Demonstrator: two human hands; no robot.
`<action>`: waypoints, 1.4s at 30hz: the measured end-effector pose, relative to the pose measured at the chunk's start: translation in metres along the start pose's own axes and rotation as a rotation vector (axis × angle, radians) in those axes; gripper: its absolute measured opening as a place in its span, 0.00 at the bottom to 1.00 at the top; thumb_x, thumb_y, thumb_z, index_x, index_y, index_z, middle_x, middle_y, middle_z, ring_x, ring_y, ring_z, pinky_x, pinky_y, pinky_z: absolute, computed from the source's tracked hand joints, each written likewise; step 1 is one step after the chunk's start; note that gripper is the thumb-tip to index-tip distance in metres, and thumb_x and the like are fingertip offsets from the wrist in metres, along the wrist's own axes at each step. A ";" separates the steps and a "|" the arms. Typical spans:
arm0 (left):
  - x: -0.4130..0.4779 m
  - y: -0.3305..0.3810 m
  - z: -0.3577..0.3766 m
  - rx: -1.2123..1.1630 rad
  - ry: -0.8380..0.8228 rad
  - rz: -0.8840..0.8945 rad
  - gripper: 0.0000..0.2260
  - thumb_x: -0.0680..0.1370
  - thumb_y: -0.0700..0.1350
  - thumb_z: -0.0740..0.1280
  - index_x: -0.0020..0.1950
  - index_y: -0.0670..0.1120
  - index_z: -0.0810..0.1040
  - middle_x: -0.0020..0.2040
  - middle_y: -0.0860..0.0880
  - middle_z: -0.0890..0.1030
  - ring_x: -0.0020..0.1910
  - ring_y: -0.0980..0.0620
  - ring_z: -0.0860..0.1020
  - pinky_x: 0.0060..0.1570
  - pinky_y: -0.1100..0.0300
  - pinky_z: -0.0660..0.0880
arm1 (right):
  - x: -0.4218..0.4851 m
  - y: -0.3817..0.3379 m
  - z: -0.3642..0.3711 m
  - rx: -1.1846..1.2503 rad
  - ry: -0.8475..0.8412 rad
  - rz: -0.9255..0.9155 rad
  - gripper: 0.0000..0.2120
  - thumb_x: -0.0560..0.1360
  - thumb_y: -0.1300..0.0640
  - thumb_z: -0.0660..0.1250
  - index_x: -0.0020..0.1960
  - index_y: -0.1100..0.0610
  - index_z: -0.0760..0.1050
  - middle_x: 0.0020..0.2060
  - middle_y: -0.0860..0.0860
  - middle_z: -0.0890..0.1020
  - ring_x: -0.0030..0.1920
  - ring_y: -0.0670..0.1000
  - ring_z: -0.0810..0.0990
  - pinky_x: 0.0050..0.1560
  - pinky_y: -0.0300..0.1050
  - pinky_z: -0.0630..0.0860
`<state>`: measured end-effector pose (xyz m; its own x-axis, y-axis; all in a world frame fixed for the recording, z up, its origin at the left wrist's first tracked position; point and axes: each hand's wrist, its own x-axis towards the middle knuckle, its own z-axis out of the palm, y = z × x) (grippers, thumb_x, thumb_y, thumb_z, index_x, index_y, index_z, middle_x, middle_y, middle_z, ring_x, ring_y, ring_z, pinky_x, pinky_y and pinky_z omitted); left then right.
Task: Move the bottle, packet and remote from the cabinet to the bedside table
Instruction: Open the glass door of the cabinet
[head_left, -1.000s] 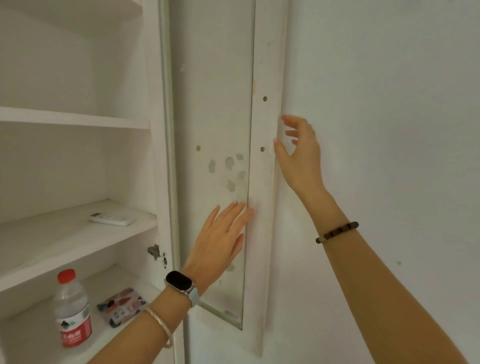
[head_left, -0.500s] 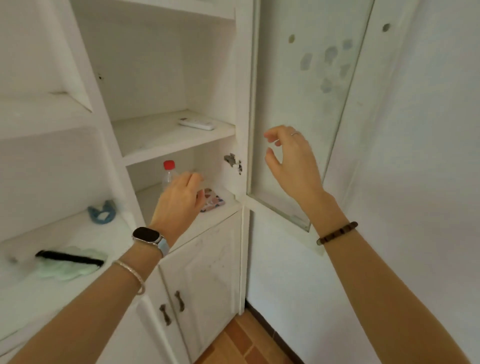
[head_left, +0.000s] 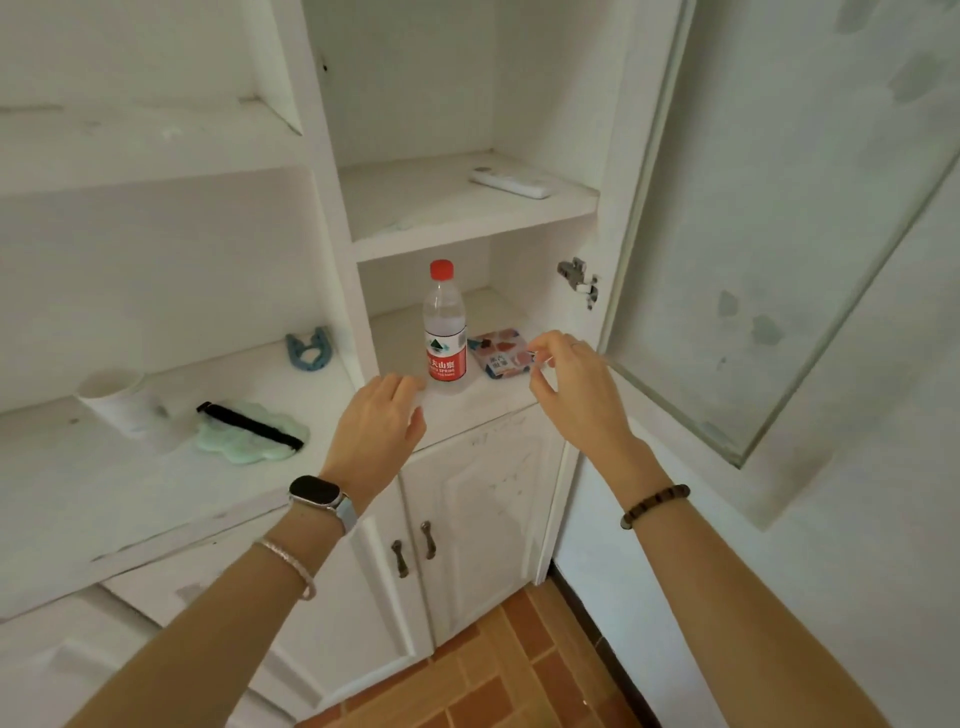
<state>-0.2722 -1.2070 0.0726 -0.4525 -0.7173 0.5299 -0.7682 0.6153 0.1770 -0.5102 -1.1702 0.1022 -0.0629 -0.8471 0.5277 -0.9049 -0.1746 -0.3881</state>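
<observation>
Your left grip (head_left: 384, 421) hung open, fingers loosely bent around nothing, its fingertips just short of the bottle (head_left: 444, 332). The bottle stood upright, red cap on, on the lower cabinet shelf (head_left: 483, 410), just ahead of that grip and slightly to its right. Your right grip (head_left: 571, 384) was open too, thumb and fingers curved apart and holding nothing. The packet (head_left: 501, 356) lay flat on the same shelf, just left of its fingertips, between that grip and the bottle; whether a finger touched it could not be told. The remote (head_left: 511, 183) lay on the shelf above, well beyond both grips. The glass door (head_left: 779, 260) stood swung open to the right of your right grip. A white cup (head_left: 117, 400) sat far to the left of your left grip.
</observation>
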 end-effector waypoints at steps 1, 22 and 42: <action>0.002 0.001 0.006 0.001 -0.003 -0.015 0.10 0.74 0.37 0.66 0.56 0.40 0.75 0.48 0.43 0.79 0.45 0.44 0.76 0.44 0.53 0.73 | 0.004 0.005 0.004 0.020 -0.018 -0.001 0.10 0.77 0.57 0.64 0.58 0.54 0.73 0.50 0.50 0.80 0.51 0.50 0.76 0.51 0.46 0.76; 0.048 -0.009 0.110 0.054 -0.088 -0.323 0.10 0.73 0.39 0.67 0.54 0.44 0.77 0.48 0.47 0.80 0.48 0.48 0.78 0.53 0.53 0.76 | 0.157 0.013 0.147 0.593 -0.304 0.150 0.40 0.61 0.36 0.75 0.66 0.50 0.64 0.58 0.48 0.77 0.58 0.49 0.77 0.58 0.53 0.78; 0.049 -0.016 0.130 -0.114 -0.113 -0.469 0.26 0.77 0.43 0.63 0.73 0.40 0.58 0.70 0.42 0.69 0.69 0.46 0.67 0.71 0.56 0.54 | 0.148 0.007 0.156 0.627 -0.077 0.120 0.19 0.66 0.46 0.76 0.50 0.51 0.72 0.36 0.42 0.79 0.36 0.39 0.79 0.37 0.29 0.75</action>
<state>-0.3406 -1.2948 -0.0119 -0.1212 -0.9526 0.2790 -0.8492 0.2451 0.4678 -0.4602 -1.3754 0.0599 -0.0970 -0.9086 0.4063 -0.4745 -0.3166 -0.8213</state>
